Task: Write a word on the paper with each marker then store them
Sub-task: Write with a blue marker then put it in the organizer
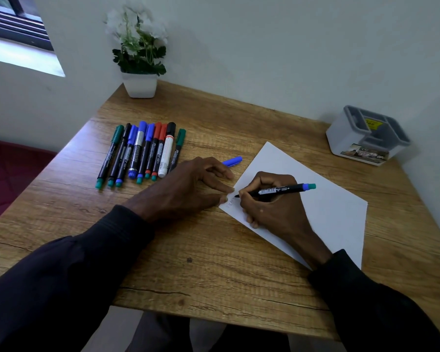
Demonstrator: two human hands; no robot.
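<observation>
My right hand grips an uncapped black marker with a blue and teal end, its tip touching the white paper near the sheet's left corner. Faint writing shows on the paper beside the tip. My left hand lies flat on the table with straight fingers, fingertips pressing the paper's left edge. The marker's blue cap lies on the table just beyond my left hand. A row of several capped markers, green, blue, red, black and white, lies at the left of the table.
A grey and white compartment box stands at the back right corner of the wooden table. A white pot with a flowering plant stands at the back left, against the wall.
</observation>
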